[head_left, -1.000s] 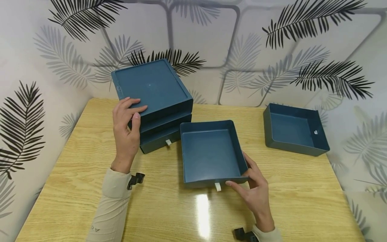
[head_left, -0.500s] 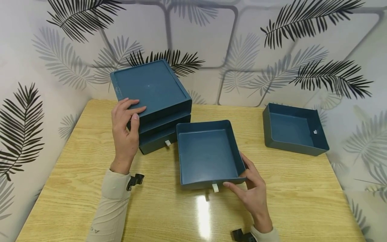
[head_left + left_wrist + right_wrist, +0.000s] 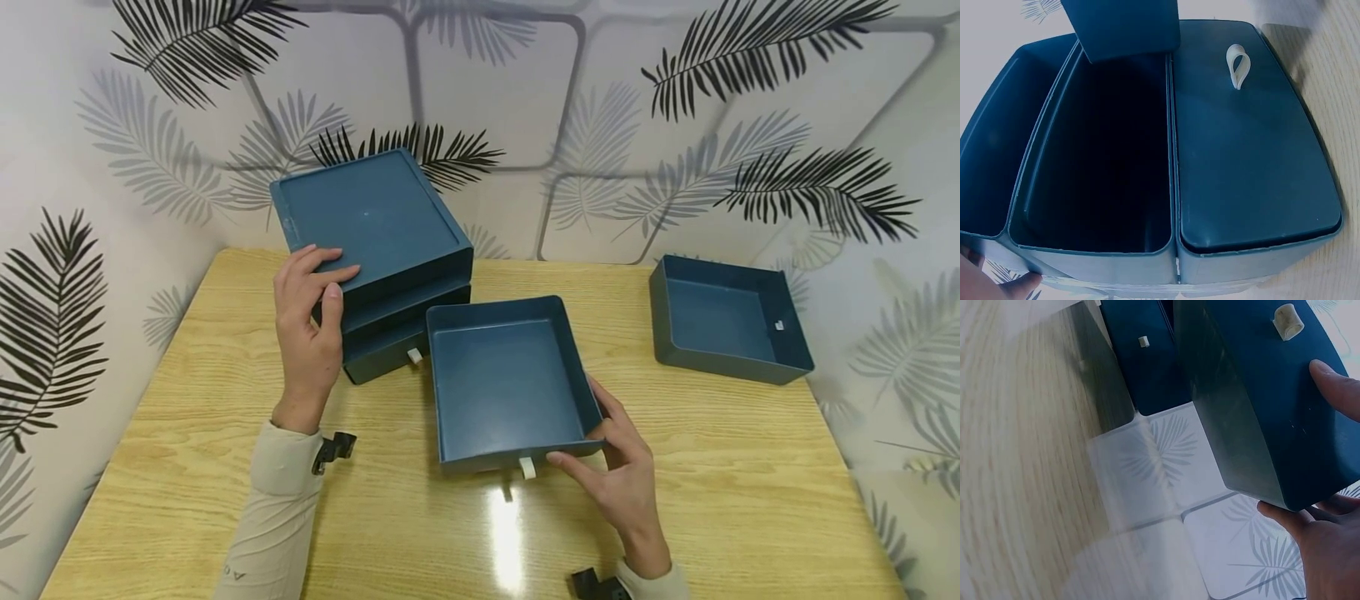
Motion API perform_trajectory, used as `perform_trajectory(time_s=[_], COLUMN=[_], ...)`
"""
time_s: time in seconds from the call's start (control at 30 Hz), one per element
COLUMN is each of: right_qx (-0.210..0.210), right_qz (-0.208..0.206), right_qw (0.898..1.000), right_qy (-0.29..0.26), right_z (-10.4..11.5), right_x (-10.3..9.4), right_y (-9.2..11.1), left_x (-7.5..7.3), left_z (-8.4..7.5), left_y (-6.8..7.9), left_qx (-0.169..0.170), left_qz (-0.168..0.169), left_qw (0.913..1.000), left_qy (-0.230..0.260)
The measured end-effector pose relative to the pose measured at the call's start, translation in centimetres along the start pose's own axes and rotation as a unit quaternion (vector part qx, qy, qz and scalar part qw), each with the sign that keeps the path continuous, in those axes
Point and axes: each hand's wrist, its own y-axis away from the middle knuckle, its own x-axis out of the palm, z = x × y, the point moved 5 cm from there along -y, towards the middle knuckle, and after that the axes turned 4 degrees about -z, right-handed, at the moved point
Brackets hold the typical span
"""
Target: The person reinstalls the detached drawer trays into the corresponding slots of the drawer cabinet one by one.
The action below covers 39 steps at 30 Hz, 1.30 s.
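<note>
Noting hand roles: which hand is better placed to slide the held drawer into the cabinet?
Likely the right hand: it grips the drawer by a front corner, near the open slots of the cabinet. The left hand rests atop the cabinet.

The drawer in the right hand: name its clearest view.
The head view: the drawer appears almost whole, with its inside, rim and white tab; the right hand grips one corner. The right wrist view shows its front and one side, cropped; the left wrist view, only a cropped part.
</note>
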Motion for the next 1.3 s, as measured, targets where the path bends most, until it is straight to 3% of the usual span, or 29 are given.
perform_trajectory(time_s=[1.3], right_qx=[0.006], right_qz=[0.019], right_qw=[1.000], right_qy=[-0.002], right_z=[0.1], right_x=[2.8], right_y=[-0.5], left_x=[0.0], left_z=[0.2], left_y=[0.0], left_qx=[0.013], left_qz=[0.000], left_qw=[0.9999], left_qy=[0.003])
